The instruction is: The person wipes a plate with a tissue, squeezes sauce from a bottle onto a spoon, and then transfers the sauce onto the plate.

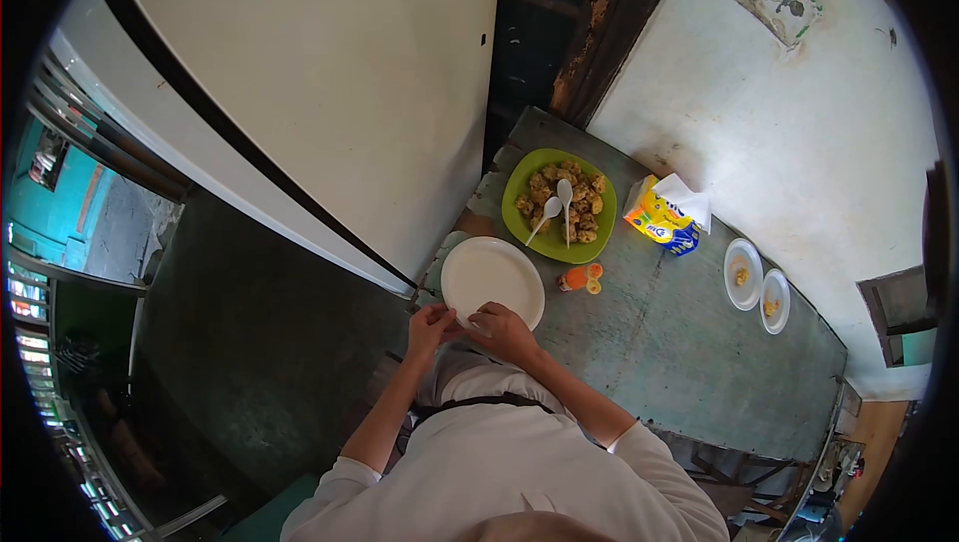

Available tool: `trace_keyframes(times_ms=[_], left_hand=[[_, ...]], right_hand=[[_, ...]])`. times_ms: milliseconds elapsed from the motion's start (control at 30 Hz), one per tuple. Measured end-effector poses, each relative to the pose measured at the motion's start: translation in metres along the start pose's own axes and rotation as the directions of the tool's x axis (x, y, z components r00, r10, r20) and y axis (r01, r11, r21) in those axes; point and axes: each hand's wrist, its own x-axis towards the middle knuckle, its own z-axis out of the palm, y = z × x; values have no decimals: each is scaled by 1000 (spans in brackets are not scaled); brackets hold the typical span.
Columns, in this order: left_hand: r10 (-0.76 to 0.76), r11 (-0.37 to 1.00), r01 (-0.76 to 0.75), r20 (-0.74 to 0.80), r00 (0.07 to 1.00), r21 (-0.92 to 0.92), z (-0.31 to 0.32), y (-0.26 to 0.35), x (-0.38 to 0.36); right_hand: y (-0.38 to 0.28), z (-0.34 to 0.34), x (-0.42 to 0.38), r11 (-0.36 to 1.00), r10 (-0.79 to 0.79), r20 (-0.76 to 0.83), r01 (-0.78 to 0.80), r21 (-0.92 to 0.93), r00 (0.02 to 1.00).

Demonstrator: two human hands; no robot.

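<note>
A round white plate (491, 280) lies at the near left corner of the table. My left hand (432, 330) is at its lower left edge, thumb and fingers pinched together. My right hand (502, 332) is beside it over the plate's near rim, fingers curled in toward the left hand. Whatever is between the fingers of either hand is too small or hidden to make out. Beyond the plate stands a green dish (514, 225) of browned fried pieces, with two white plastic spoons (566, 204) resting on them. A small orange bottle (575, 278) is right of the plate.
A yellow and blue tissue pack (661, 224) stands toward the wall. Two small white plates (742, 287) with bits of food lie at the right. The grey table (649, 342) borders a stained white wall (779, 122); a large white panel (340, 72) rises at the left.
</note>
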Motion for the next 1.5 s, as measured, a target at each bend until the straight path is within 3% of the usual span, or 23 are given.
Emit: trace_keyframes(times_ms=[167,267,367,467,767,1500], left_hand=[[84,994,-81,43,996,-67,27,33,-16],[150,988,-146,75,986,-58,40,44,-20],[192,981,-190,132,972,-31,55,62,-29],[211,977,-213,173,962,-8,63,61,-30],[239,966,-254,209,948,48,73,55,-30],[267,956,-287,228,936,59,72,55,-28]], right_hand=[[-13,-25,1,974,131,-61,-117,192,990],[-18,-43,0,931,256,-15,-242,271,967],[-11,-46,-5,837,306,-75,-231,496,949],[-17,-54,-10,815,346,-96,-248,523,933],[-32,-63,-17,950,263,-262,-202,238,928],[-37,-58,-19,970,233,-329,-196,141,915]])
